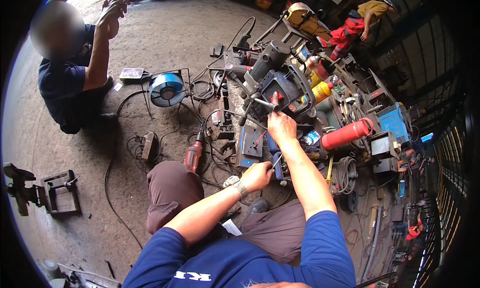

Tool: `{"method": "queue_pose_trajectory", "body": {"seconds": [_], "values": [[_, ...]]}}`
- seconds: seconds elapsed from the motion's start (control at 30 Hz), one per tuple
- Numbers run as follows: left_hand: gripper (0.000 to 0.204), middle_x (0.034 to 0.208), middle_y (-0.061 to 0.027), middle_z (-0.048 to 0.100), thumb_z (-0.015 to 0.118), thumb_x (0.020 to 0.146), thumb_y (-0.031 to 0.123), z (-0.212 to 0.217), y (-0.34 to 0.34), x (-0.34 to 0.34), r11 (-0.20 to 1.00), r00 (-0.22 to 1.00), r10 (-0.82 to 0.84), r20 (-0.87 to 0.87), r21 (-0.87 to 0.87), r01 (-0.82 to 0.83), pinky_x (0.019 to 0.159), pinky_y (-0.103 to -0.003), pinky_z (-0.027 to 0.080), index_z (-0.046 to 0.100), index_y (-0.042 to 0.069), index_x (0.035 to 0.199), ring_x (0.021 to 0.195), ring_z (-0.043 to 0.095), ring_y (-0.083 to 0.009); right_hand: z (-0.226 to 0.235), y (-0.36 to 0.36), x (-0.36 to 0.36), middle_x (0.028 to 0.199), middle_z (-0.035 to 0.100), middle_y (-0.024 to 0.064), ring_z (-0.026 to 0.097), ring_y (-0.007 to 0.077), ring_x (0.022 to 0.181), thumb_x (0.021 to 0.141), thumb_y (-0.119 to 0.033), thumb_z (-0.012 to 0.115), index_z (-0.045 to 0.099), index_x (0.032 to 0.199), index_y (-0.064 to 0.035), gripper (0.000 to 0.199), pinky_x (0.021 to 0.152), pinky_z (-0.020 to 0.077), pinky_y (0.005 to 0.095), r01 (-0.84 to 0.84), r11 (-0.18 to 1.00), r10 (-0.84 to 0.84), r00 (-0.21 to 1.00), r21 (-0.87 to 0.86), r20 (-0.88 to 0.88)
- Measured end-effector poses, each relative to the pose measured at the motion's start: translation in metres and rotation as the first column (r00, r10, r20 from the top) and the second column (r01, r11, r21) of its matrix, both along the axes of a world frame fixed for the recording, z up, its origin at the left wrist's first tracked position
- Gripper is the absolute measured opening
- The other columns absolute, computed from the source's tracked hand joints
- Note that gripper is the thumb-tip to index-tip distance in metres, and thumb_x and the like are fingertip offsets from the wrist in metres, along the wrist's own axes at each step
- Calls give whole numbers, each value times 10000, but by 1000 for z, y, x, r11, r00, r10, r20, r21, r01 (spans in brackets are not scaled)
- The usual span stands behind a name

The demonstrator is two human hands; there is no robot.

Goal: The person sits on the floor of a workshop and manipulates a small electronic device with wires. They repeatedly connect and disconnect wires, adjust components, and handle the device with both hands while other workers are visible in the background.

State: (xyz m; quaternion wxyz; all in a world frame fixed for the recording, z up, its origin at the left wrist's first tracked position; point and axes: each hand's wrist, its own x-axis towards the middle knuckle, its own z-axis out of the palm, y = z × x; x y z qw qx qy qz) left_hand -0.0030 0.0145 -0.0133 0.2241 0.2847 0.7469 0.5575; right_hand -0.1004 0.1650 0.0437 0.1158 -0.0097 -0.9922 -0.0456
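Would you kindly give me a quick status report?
Left hand pinching thin metal rod. Right hand at magnetic drill, near red switch. Black cable trailing across floor.

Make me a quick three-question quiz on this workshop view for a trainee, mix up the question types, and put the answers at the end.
1. Multiple choice: At which thing is the person's right hand?
A. The blue fan
B. The dark motorised machine
C. The red power tool on the floor

2. True or false: The wristwatch is on the person's left wrist.

3. Fill in the colour: The long cylinder to the right of the right hand is ____.

Key: 1. B; 2. True; 3. Red.
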Motion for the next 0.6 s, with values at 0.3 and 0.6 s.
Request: {"method": "queue_pose_trajectory", "body": {"seconds": [0.3,0.6], "values": [[263,979,-274,664,574,931,209,-8,4,-5,999,999,25,-23,25,-25,856,-500,490,639,-29,1022,992,626,-441,-10,0,-7,761,676,202,676,383,654,928,-255,592,65,1546,20,857,609,547,474,-9,998,13,998,63,-57],[260,975,-270,664,571,933,209,-5,2,-8,1000,999,5,-35,-5,-5,847,-503,490,637,-25,1027,989,626,-437,0,-11,-7,772,696,189,691,365,673,934,-281,588,81,1542,31,851,617,554,469,51,996,-53,998,75,23]]}}
